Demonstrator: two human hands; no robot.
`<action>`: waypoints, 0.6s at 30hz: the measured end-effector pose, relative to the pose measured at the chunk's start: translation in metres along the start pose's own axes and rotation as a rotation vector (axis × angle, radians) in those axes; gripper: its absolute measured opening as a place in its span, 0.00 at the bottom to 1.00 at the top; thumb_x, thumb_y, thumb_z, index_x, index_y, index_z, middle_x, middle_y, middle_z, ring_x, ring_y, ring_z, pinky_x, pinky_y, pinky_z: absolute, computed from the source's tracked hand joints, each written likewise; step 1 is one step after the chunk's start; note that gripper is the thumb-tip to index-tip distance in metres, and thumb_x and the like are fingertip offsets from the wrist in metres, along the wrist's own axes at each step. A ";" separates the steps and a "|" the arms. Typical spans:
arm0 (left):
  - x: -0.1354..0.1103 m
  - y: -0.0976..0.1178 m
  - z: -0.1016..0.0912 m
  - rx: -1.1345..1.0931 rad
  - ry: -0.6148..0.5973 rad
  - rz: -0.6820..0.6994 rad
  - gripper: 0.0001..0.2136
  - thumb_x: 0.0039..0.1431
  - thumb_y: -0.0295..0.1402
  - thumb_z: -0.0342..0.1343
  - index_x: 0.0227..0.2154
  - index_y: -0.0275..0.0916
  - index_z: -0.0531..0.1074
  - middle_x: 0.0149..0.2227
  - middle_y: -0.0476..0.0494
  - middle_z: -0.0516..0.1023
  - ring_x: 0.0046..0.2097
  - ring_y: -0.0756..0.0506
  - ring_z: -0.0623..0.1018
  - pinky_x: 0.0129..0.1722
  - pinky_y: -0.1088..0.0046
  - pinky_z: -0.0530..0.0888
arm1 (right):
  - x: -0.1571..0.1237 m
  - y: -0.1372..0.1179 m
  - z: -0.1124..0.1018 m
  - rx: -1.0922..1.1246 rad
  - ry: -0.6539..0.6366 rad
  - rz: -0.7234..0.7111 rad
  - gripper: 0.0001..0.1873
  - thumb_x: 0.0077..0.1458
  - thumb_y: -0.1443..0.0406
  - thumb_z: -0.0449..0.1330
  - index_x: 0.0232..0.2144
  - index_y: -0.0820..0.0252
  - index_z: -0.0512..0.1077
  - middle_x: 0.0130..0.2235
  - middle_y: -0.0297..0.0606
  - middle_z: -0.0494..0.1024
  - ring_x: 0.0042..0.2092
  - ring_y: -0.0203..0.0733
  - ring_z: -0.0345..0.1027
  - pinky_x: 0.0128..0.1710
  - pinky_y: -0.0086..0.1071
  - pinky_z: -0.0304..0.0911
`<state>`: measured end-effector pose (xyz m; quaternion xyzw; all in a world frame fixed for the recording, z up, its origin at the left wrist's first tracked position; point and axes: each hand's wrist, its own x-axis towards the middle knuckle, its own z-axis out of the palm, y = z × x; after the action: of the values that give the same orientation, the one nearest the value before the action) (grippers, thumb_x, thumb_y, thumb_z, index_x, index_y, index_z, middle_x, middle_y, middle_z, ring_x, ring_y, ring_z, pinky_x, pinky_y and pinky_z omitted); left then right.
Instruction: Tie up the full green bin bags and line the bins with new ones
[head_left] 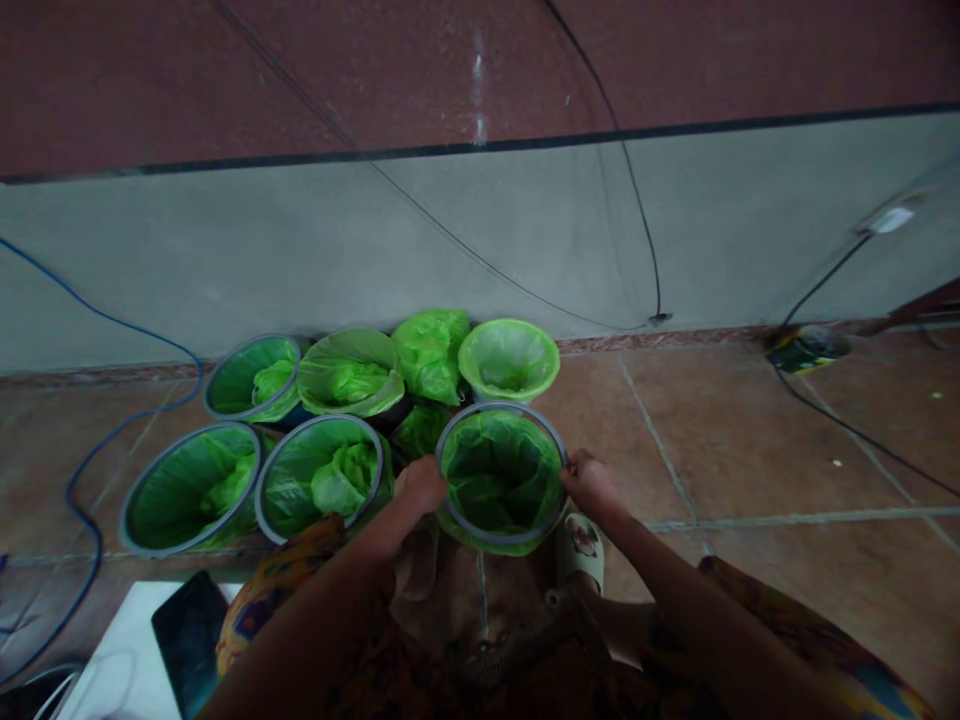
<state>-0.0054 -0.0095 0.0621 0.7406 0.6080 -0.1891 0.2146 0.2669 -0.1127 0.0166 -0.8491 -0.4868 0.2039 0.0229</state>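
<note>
Between my feet, a round trash bin (501,538) with a grey rim is lined with a thin green plastic bag (495,470). My left hand (422,488) is closed at the left side of the rim, and my right hand (592,484) pinches the rim and bag edge on the right. The liner drapes inside and shows a little below the rim outside. Just behind stands a bin with a paler green liner (510,355) folded over its edge. A puffed green bag (430,352) sits left of that one.
Several more lined bins (191,490) stand to the left, with bunched green plastic inside. A blue cable (94,520) snakes over the tiled floor (720,430). At lower left a phone (187,635) lies on a white surface (120,625). Dark cords (641,210) hang along the wall.
</note>
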 end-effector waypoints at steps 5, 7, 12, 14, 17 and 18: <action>0.001 -0.007 0.004 0.002 -0.085 -0.005 0.18 0.64 0.36 0.45 0.42 0.32 0.78 0.45 0.29 0.81 0.49 0.37 0.80 0.43 0.70 0.75 | -0.002 -0.016 0.000 -0.055 -0.015 -0.017 0.18 0.58 0.60 0.51 0.44 0.63 0.73 0.38 0.47 0.81 0.41 0.47 0.75 0.34 0.32 0.58; 0.001 -0.007 0.009 -0.002 -0.098 0.024 0.19 0.64 0.37 0.45 0.42 0.32 0.78 0.45 0.29 0.80 0.50 0.37 0.79 0.43 0.69 0.75 | -0.003 -0.018 0.000 -0.078 -0.027 -0.011 0.18 0.59 0.60 0.51 0.45 0.63 0.73 0.39 0.47 0.81 0.41 0.47 0.75 0.35 0.32 0.58; 0.004 -0.002 0.020 -0.007 -0.108 0.050 0.17 0.63 0.34 0.47 0.44 0.30 0.78 0.45 0.28 0.80 0.50 0.36 0.79 0.45 0.68 0.75 | -0.004 -0.008 0.003 -0.107 -0.027 0.008 0.17 0.59 0.61 0.51 0.43 0.62 0.73 0.38 0.47 0.81 0.41 0.47 0.76 0.34 0.31 0.58; 0.006 0.001 0.023 -0.008 -0.107 0.052 0.17 0.63 0.34 0.47 0.43 0.31 0.78 0.45 0.29 0.80 0.50 0.37 0.79 0.45 0.68 0.75 | -0.004 -0.003 0.005 -0.103 -0.012 0.000 0.16 0.58 0.61 0.50 0.43 0.62 0.73 0.37 0.46 0.81 0.40 0.47 0.76 0.33 0.31 0.57; 0.009 0.002 0.026 -0.028 -0.091 0.059 0.15 0.62 0.32 0.48 0.41 0.31 0.78 0.46 0.30 0.80 0.50 0.37 0.79 0.46 0.69 0.74 | -0.003 0.002 0.009 -0.099 0.000 -0.008 0.16 0.59 0.61 0.50 0.42 0.63 0.73 0.37 0.46 0.81 0.40 0.48 0.76 0.33 0.31 0.57; 0.009 0.001 0.026 -0.044 -0.085 0.058 0.15 0.62 0.31 0.48 0.41 0.30 0.78 0.46 0.29 0.80 0.50 0.37 0.79 0.46 0.68 0.74 | -0.002 0.003 0.011 -0.097 0.001 -0.009 0.16 0.59 0.62 0.50 0.42 0.63 0.73 0.37 0.46 0.81 0.40 0.47 0.76 0.33 0.31 0.57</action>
<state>-0.0027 -0.0167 0.0351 0.7444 0.5806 -0.2007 0.2617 0.2644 -0.1177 0.0069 -0.8470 -0.5000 0.1797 -0.0172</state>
